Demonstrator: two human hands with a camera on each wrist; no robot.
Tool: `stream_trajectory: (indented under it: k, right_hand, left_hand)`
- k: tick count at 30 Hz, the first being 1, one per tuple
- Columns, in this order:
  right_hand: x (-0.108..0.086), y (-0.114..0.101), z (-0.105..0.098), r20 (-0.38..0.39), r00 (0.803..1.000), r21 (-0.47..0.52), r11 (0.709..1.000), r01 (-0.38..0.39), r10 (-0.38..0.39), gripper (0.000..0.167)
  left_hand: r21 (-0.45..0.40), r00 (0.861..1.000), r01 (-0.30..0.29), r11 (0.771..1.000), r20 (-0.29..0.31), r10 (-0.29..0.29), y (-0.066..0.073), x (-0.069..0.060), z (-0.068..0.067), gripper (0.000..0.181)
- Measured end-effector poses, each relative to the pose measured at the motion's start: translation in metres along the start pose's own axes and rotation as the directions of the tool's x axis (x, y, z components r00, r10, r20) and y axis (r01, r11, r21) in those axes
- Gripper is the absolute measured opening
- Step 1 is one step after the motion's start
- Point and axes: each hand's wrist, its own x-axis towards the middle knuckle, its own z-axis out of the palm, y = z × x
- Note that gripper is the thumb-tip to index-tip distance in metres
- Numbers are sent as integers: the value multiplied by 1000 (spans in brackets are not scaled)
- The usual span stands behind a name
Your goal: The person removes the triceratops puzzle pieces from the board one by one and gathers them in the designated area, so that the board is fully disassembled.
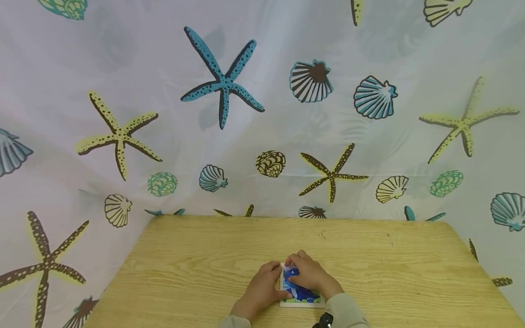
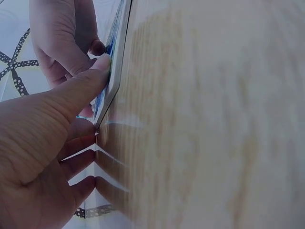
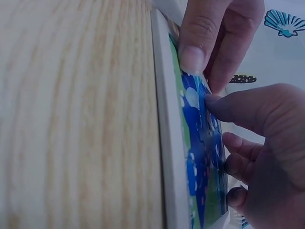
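A white-framed board with a blue and green picture lies flat on the wooden table. My left hand is at its left side; in the left wrist view its thumb presses on the board's face, while other fingertips touch the table beside the frame. My right hand arches over the upper part of the picture. The right wrist view has its thumb on the blue picture and its other fingertips near the far edge. Whether a loose piece lies under them, I cannot tell.
The wooden table extends around the board on all sides. A white curtain printed with starfish and shells hangs behind the table and along both sides. A dark object is at my right wrist.
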Motion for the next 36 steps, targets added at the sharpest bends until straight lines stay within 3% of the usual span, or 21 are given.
stream_trajectory:
  k: [12, 19, 25, 28, 36]
  right_hand:
    - [0, 4, 8, -58, 998, 20, 999, 38, -37, 28]
    - [0, 8, 11, -126, 992, 97, 995, 33, -20, 24]
    - [-2, 11, 8, -183, 983, 337, 941, 34, 30, 12]
    - [-2, 14, 6, -210, 973, 413, 911, 2, 93, 11]
    - [-11, 36, -10, -288, 931, 481, 875, -61, 224, 11]
  left_hand:
    - [146, 997, -51, 988, 59, 43, 2, -4, -2, 78]
    - [146, 997, -65, 987, 58, 57, 4, -2, -5, 77]
    - [139, 997, -60, 988, 57, 52, 6, -3, -4, 75]
    - [141, 997, -50, 989, 58, 42, 5, -1, -2, 76]
    - [154, 999, -14, 988, 53, 6, 2, 1, 2, 79]
